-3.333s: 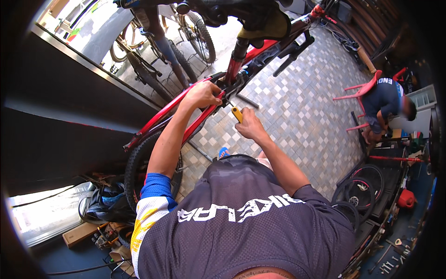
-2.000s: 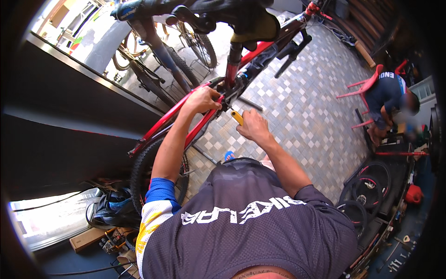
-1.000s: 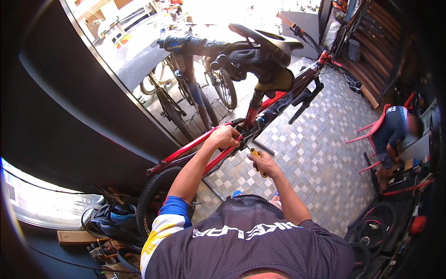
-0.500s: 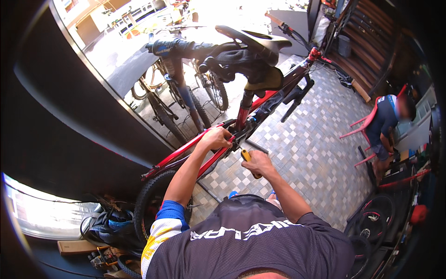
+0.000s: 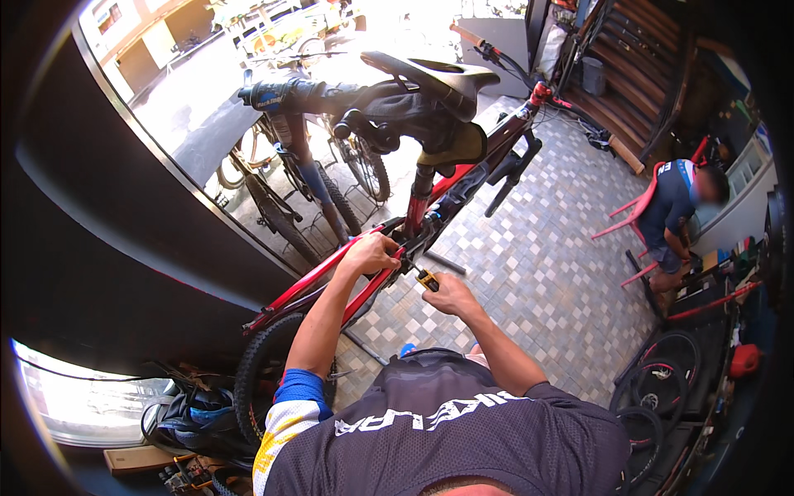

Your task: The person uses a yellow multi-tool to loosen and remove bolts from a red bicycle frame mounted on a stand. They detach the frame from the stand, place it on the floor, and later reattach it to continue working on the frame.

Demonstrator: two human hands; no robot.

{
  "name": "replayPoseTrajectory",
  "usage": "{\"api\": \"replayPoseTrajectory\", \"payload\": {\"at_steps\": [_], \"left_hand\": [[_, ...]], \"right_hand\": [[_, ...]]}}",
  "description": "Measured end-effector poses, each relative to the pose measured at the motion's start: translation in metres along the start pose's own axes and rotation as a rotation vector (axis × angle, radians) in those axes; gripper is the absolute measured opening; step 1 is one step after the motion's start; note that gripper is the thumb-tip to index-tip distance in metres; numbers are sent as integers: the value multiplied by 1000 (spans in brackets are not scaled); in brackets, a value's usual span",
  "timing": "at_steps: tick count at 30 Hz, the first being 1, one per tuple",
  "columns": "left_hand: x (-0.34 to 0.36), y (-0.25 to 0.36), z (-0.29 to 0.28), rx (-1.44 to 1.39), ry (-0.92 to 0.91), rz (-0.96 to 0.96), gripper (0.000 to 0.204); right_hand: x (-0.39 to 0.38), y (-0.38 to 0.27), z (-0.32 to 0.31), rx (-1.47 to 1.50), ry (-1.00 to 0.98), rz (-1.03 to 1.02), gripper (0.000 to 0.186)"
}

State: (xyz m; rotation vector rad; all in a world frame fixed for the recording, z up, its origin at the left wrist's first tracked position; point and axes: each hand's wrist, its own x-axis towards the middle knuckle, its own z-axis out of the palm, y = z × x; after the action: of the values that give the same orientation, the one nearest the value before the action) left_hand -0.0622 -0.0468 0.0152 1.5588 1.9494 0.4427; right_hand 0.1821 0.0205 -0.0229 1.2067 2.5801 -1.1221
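Above tiled floor (image 5: 538, 273), left hand (image 5: 370, 255), grip unclear, perhaps steadies red bicycle frame (image 5: 417, 207); right hand (image 5: 451, 296) holds yellow-black hand tool (image 5: 428, 281).

Both hands (image 5: 370, 254) (image 5: 452, 296) forward, apparently curled.

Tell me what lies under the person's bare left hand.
The red tubular bicycle frame runs beneath the bare left hand, its tubes showing past the hand's edges. What the palm and fingers cover, including anything they may grip, cannot be seen.
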Motion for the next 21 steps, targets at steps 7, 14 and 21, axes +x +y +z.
{"api": "replayPoseTrajectory", "payload": {"at_steps": [7, 14, 21], "left_hand": [[-1, -7, 0, 1, 5, -14, 38], [2, -3, 1, 1, -5, -4, 40], [5, -18, 7, -46, 14, -10, 35]], "right_hand": [[-10, -13, -1, -140, 143, -10, 44], [14, 12, 17, -16, 109, 73, 53], [11, 19, -5, 371, -164, -4, 45]]}}
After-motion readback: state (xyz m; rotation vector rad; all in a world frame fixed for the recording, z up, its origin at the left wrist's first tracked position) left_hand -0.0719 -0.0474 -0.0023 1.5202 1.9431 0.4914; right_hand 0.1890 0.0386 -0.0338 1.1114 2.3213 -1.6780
